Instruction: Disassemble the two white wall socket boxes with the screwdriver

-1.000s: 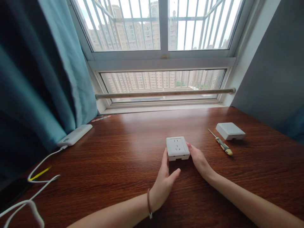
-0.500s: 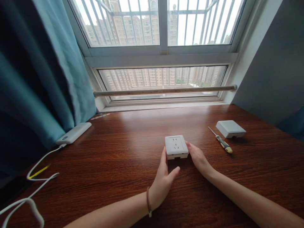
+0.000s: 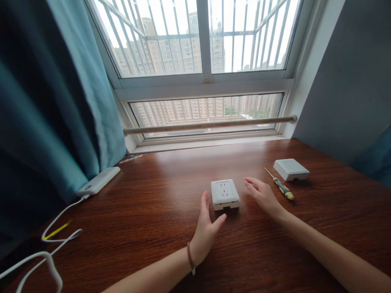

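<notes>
A white wall socket [image 3: 225,191] on its shallow mounting box lies face up on the brown wooden table. My left hand [image 3: 207,228], with a band round the wrist, is just left of the socket, fingers and thumb apart and nothing in it. My right hand [image 3: 262,195] hovers to the right of the socket with a visible gap between them; its fingers are extended and it holds nothing. Beyond it lies a screwdriver [image 3: 282,188] with a grey and yellow handle, its tip pointing toward the window. A second white box [image 3: 291,169] sits behind the screwdriver.
At the left, a white power bank [image 3: 99,181] with a white cable [image 3: 61,213] plugged in lies by the blue curtain [image 3: 88,101]. A yellow strip [image 3: 57,230] crosses the cable. A metal rail [image 3: 210,126] runs before the window; a grey wall [image 3: 345,89] stands at the right.
My right hand has let go of the socket and moved away to the right. My left hand has drawn slightly off its left side. The view has tilted a little upward.
</notes>
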### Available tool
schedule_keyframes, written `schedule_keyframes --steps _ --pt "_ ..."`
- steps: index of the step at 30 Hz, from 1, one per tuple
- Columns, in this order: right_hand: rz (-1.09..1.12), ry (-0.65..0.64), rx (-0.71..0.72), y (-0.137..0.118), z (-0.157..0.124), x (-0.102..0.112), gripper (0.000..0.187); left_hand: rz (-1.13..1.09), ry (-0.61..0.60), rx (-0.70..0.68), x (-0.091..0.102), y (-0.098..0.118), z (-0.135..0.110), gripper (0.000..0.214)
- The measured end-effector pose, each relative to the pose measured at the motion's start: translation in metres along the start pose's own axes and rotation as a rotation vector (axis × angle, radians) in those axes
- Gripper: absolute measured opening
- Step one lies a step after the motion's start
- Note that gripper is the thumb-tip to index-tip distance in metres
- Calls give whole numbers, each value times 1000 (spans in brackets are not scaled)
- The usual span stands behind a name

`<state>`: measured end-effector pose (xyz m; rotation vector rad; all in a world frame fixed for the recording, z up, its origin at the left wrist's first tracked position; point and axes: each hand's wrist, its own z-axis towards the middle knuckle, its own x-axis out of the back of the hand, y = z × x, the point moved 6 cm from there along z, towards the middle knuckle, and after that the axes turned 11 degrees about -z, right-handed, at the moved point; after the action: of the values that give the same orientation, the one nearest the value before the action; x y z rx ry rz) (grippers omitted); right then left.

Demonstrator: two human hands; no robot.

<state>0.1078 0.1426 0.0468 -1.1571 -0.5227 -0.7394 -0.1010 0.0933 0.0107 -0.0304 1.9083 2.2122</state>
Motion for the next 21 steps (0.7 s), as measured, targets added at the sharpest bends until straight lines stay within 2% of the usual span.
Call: schedule_keyframes --steps 3,5,8,11,14,18,21 --pt "-474 23 122 22 4 30 30 127 35 -14 6 5 7 87" --pt "-745 101 123 39 1 47 25 211 50 -57 8 12 15 87" --pt "-956 159 86 59 -4 59 21 335 -7 -212 5 28 30 85" --pt "-988 125 23 74 -3 59 21 435 -153 -377 -4 39 43 86" --pt "-939 89 3 85 2 55 19 486 -238 -451 -8 40 51 88" --pt "-860 43 36 95 8 52 12 551 -314 -422 -9 29 54 88" --pt "-812 1 119 90 11 52 20 568 -298 -376 -5 21 57 93"
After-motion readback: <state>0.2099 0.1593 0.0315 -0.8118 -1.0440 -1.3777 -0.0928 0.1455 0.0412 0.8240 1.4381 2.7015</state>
